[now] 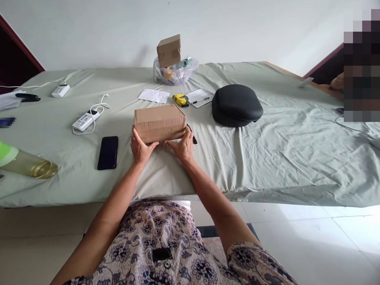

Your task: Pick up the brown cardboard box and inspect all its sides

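A brown cardboard box (159, 120) is between my two hands near the table's front. My left hand (140, 147) grips its left end, fingers along the side and thumb by the lower front edge. On the other end my right hand (183, 145) does the same, with its thumb pointing in towards the left one. A small black object (194, 139) shows partly beside my right hand; I cannot make out its kind. Behind the box are a yellow tape measure (180, 99), a white sheet of paper (153, 95) and a second sheet with a pen (203, 99).
A black rounded case (236, 105) stands to the right. Left are a phone (107, 153), a white power strip (86, 120) with a cable, and a bottle (32, 162). At the back, a plastic basket (181, 75) holds another box (169, 51). A person's hand (337, 82) shows far right.
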`<action>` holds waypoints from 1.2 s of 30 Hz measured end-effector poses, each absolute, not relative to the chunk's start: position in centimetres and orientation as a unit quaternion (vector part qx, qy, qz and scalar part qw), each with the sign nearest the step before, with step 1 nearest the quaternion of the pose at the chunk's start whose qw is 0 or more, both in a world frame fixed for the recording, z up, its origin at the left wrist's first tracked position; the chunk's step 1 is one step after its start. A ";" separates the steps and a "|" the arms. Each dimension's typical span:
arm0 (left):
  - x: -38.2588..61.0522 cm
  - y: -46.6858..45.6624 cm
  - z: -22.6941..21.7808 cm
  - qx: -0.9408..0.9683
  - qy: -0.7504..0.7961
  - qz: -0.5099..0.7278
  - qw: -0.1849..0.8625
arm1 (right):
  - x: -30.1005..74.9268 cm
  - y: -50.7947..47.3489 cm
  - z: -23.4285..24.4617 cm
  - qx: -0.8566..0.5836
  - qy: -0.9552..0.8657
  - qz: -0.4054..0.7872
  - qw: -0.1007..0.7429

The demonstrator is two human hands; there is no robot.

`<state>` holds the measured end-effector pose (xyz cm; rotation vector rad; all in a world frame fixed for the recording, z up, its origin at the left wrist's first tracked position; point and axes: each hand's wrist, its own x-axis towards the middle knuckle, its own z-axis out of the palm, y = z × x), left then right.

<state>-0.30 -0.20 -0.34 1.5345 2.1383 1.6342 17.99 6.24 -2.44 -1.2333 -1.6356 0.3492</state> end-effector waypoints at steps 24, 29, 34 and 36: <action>-3.5 0.2 -1.4 0.491 0.651 0.577 0.036 | 20.4 7.6 -1.1 -0.415 -0.614 0.219 0.635; -3.3 -0.1 -1.0 0.491 0.631 0.599 0.042 | 20.5 7.3 -0.6 -0.392 -0.600 0.230 0.658; -3.1 -0.3 -0.4 0.471 0.626 0.622 0.009 | 20.5 7.0 -0.3 -0.388 -0.594 0.233 0.665; -3.0 -0.3 -0.2 0.464 0.623 0.629 0.000 | 20.4 7.0 -0.2 -0.387 -0.593 0.231 0.667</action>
